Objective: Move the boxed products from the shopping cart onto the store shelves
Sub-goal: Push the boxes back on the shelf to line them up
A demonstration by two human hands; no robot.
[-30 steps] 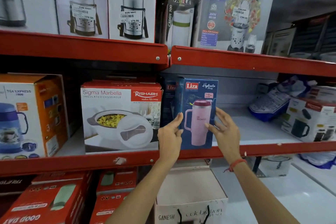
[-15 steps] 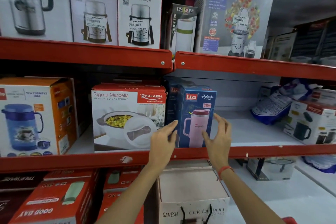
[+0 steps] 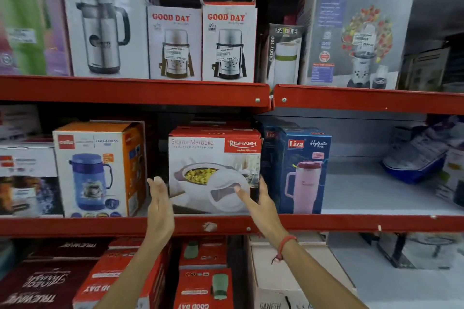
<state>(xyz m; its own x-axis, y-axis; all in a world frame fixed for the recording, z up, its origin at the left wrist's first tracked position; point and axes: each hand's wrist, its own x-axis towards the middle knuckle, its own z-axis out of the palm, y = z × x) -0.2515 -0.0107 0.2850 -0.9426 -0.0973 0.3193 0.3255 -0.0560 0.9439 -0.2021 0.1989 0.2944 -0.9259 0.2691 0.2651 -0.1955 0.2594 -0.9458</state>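
1. On the middle red shelf, the blue Liza tumbler box stands upright near the front edge, just beside the white Rishabh casserole box on its left. The shopping cart is not in view.
2. Both hands are empty and spread. The left hand is raised at the casserole box's left edge, palm turned inward; the right hand reaches at its lower right corner, in front of the seam between the two boxes. Whether either palm touches cardboard, I cannot tell.
3. My guess is that the person means to square up or shift the casserole box, so the row sits tidy.
4. To do that well, I would press flat palms on both side faces, low down, and slide the box rather than lift it, since another red box appears to lie on top of it.
5. Watch the right side: the tumbler box is tall and narrow, and a nudge from the wrist could tip it.
6. Right of the tumbler box the shelf is bare, so further boxes from the cart could go there.
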